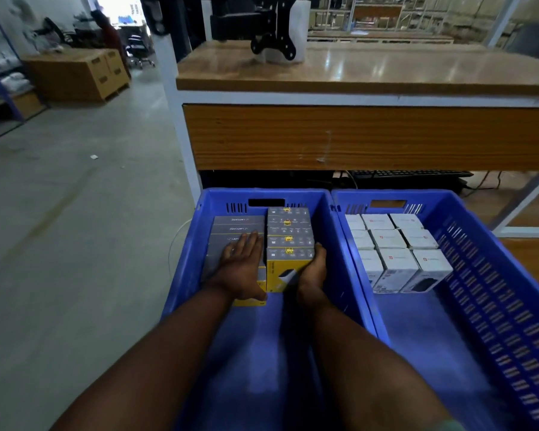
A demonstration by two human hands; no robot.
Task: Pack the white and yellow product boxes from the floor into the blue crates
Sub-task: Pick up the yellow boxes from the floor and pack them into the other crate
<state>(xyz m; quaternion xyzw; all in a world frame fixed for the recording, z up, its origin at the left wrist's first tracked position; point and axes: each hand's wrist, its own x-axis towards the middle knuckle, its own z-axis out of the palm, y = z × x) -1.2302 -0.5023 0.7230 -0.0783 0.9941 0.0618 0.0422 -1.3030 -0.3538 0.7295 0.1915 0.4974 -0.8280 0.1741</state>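
Two blue crates stand side by side on the floor. The left crate (187, 259) holds a low row of flat yellow boxes with grey tops (234, 227) and a taller stack of yellow boxes (288, 241) beside it. My left hand (241, 262) lies flat with straight fingers on the low row, against the tall stack's left side. My right hand (315, 269) cups the stack's near right corner, fingers up its right side. The right crate (467, 275) holds several white boxes (395, 247) packed at its far end.
A wooden-topped workbench (355, 76) stands right behind the crates, with a keyboard (408, 175) on the shelf under it. Grey concrete floor (75, 213) stretches to the left, with wooden cabinets (78, 73) and shelving at the far left. A person stands far back.
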